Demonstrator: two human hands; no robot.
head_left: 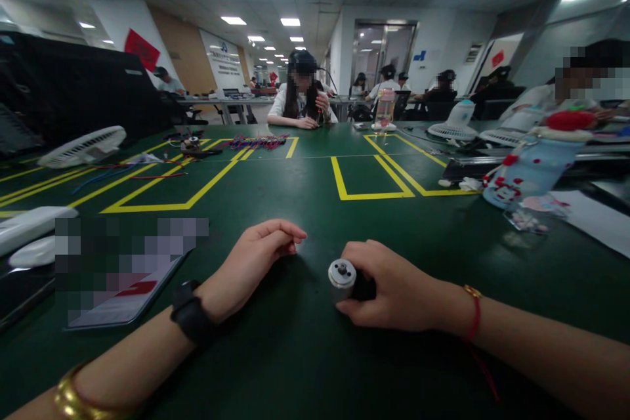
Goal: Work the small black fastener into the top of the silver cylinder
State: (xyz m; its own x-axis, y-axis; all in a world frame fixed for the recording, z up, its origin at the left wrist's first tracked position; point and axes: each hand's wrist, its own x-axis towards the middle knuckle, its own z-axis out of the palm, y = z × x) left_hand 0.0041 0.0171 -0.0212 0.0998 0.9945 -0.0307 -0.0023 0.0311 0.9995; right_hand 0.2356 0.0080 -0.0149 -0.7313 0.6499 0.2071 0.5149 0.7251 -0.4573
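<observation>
One metal cylinder (342, 281) sat in the right hand (401, 289) over the worktop (266, 367), fingers wrapping its side, best kept steady, end uncovered (the left hand (253, 262), loosely curled, looked empty).

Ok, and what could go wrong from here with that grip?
The cylinder could slip: only the right hand grips it, with the left hand apart from it. Being round, it might roll if it landed on its side on the table. The loose end of the red bracelet at the right wrist might catch on something.
</observation>
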